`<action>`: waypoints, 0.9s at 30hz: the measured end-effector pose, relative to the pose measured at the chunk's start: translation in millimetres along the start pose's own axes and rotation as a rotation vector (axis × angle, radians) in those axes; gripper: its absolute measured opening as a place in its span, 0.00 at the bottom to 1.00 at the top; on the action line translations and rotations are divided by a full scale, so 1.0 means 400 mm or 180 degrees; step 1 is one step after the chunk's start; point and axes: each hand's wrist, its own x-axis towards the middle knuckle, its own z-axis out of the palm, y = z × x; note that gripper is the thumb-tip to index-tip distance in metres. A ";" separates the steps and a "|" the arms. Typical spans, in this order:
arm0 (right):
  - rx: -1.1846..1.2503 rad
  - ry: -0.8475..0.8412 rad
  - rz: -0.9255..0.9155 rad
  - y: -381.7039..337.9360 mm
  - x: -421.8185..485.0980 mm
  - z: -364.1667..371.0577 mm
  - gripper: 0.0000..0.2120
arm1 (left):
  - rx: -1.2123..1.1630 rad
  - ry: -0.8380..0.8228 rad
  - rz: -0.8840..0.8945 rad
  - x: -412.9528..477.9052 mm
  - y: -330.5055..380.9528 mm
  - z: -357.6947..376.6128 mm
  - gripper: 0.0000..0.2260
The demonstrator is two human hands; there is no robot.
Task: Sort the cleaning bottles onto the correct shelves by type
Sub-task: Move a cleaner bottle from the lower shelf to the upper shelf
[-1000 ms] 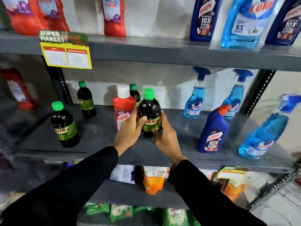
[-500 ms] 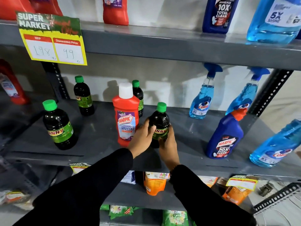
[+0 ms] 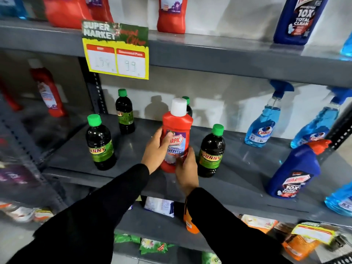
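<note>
At the centre of the frame both hands close on the tall red plastic bathroom-cleaner bottle with a white screw cap (image 3: 177, 138); the left hand (image 3: 155, 151) wraps its left flank at label height, the right hand (image 3: 186, 168) cups its lower right side near the base; whether the base rests on the grey metal middle shelf (image 3: 247, 168) or is just lifted I cannot tell. The bottle looks rigid, smooth and glossy, so likely a little slippery, and fairly heavy if full; I judge the flat flanks at mid-body the safest hold, not the cap. Just right of it stands a round dark bottle with a green cap and green label (image 3: 212, 151), another at centre left (image 3: 100, 143); at right sit a blue angled-neck bottle (image 3: 293, 172) and translucent blue spray bottles (image 3: 263, 126); matching red bottles (image 3: 171, 14) line the upper shelf (image 3: 209, 48).
</note>
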 end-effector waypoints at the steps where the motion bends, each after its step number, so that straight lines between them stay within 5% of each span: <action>1: 0.0036 -0.0003 -0.0015 -0.007 -0.013 -0.002 0.21 | 0.0041 0.0074 0.0075 -0.013 0.001 -0.003 0.17; 10: 0.0275 0.0178 -0.1007 -0.108 -0.187 -0.043 0.19 | -0.0170 0.1344 0.1042 -0.209 0.156 -0.029 0.29; 14: 0.0115 0.0715 -0.1885 -0.278 -0.201 -0.099 0.30 | -0.0450 0.1655 0.1767 -0.232 0.359 -0.078 0.19; 17: 0.0259 0.0949 -0.2214 -0.445 -0.175 -0.148 0.28 | -0.0496 0.1325 0.2249 -0.200 0.531 -0.146 0.18; 22: 0.0580 0.1027 -0.2576 -0.714 -0.064 -0.226 0.19 | -0.0363 0.0033 0.2379 -0.072 0.751 -0.272 0.25; 27: 0.0261 0.0992 -0.2311 -0.815 0.103 -0.213 0.16 | -0.0239 -0.0006 0.2216 0.093 0.813 -0.325 0.24</action>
